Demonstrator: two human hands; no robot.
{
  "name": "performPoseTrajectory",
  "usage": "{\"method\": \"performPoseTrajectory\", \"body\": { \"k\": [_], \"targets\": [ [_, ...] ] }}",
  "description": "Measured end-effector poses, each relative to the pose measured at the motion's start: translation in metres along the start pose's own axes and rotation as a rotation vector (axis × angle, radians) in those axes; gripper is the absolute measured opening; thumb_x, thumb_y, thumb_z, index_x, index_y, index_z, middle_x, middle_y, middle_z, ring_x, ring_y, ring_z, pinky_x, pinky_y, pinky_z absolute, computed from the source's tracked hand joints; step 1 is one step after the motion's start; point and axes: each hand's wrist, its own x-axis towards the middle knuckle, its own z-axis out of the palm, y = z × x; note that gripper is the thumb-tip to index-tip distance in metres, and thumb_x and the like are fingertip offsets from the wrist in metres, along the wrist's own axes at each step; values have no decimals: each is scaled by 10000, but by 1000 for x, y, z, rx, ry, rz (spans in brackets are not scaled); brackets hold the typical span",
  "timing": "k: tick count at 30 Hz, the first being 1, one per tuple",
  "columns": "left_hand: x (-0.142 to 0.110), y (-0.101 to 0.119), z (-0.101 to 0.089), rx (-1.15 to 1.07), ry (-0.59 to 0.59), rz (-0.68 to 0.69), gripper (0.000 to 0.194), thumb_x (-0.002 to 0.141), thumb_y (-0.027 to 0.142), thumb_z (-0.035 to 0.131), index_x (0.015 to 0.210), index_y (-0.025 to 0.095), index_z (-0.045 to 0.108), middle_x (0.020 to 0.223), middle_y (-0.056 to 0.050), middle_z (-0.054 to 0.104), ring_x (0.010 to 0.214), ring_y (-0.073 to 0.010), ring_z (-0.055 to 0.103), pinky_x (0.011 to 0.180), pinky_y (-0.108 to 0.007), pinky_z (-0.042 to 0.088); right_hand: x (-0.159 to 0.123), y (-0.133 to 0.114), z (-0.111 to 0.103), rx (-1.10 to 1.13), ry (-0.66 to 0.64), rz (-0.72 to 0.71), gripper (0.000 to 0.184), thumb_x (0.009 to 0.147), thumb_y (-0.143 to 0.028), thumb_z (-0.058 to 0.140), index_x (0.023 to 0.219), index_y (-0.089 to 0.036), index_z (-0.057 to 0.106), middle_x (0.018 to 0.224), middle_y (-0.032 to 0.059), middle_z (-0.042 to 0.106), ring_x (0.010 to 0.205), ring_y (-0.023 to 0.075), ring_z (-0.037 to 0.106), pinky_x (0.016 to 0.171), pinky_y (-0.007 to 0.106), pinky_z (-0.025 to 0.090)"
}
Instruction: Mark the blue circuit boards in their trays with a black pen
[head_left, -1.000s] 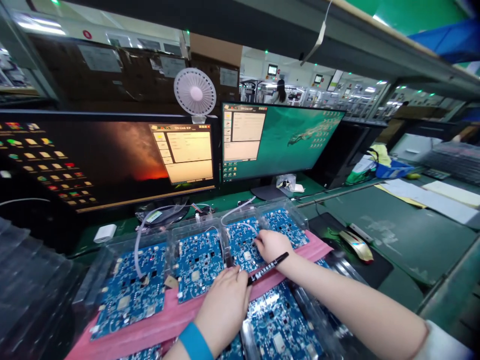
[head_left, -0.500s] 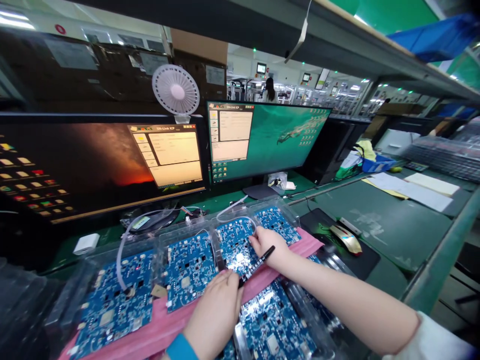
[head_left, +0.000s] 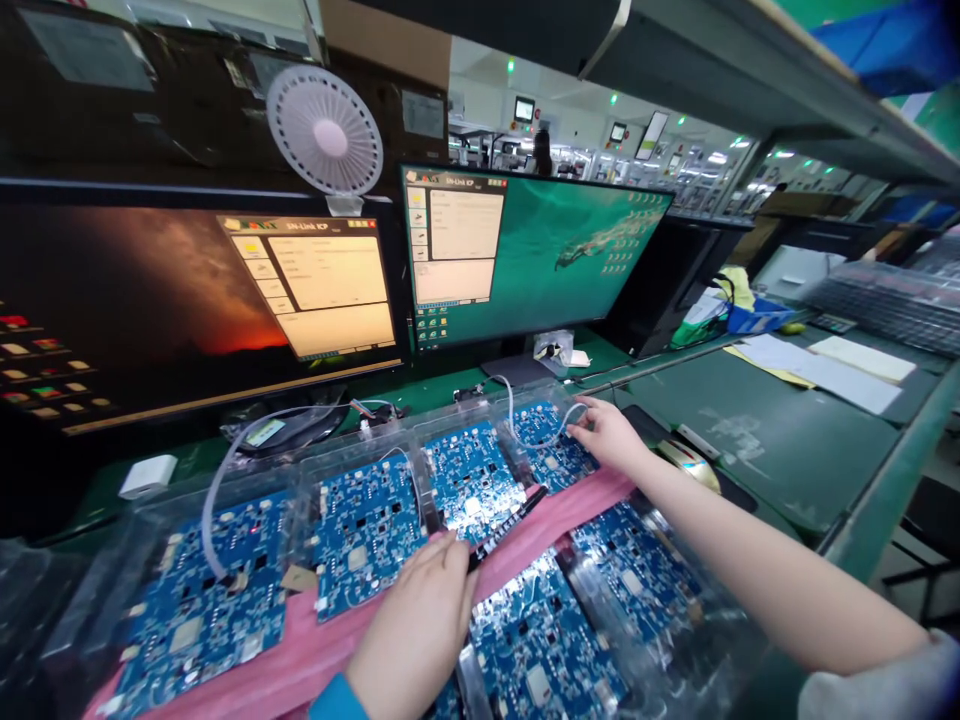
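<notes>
Head view. Right hand (head_left: 609, 440): pinches, fingers narrow, thin white cable (head_left: 512, 415) above rectangular blue circuit board (head_left: 551, 465) in far right compartment of clear plastic tray (head_left: 302, 495). Left hand (head_left: 420, 620): rests over long pink strip (head_left: 577, 505), fingers together, holding slim black marker pen (head_left: 514, 523) pointing far right. Far left compartment: thicker white cable (head_left: 208, 505), meeting another blue circuit board (head_left: 210, 600). Beyond tray: black-framed monitor with teal screen (head_left: 551, 250). Right of tray: gold computer mouse (head_left: 694, 467), partly hidden.

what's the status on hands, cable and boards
Right fingers hold pale cable over top-right board. Left fingers grip black marker. Pink strip between board rows; no obvious obstruction.
</notes>
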Motion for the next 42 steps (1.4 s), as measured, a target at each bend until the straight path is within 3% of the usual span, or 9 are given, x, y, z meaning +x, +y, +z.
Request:
{"method": "performPoseTrajectory", "body": {
  "k": [9,19,34,37,39,42],
  "targets": [
    [1,-3,4,53,46,36,264,852,179,360,1026,101,542,1067,-168,609,1033,-259,555,875,-428,469,0,4,7,-5,-41,-1,154,709,-233,628,597,-155,556,1274,68,397,1155,220,383,986,321,296],
    [1,-3,5,31,68,53,278,857,190,340,1035,92,530,1061,-176,609,1031,-265,555,871,-437,469,0,5,7,-9,-45,9,166,724,-243,626,600,-155,559,1262,71,410,1140,213,407,977,305,315],
    [1,-3,4,34,-19,4,296,874,210,333,1064,89,525,1109,-177,585,1059,-254,537,906,-423,442,-8,-13,10,-84,-59,-59,143,717,-223,633,604,-157,578,1305,83,368,1128,242,420,945,355,335],
    [-1,-1,1,41,-47,-7,309,877,205,325,1099,101,513,1142,-166,569,1078,-244,523,920,-417,430,-7,3,-2,-54,-59,-84,127,704,-323,635,723,-198,635,1302,32,382,1153,211,399,968,291,324],
    [-1,1,-2,37,-72,-32,316,876,192,322,1117,106,507,1164,-159,557,1096,-239,510,933,-412,419,-8,29,-18,-37,-35,-54,259,729,-424,567,883,-230,642,1249,11,445,1119,193,437,942,269,359],
    [-1,3,-6,10,-108,-81,320,872,179,330,1130,105,504,1191,-157,540,1126,-234,485,954,-402,400,-19,85,-44,-69,84,132,465,799,-487,320,950,-163,619,1021,121,581,950,279,544,808,420,437]
  ]
}}
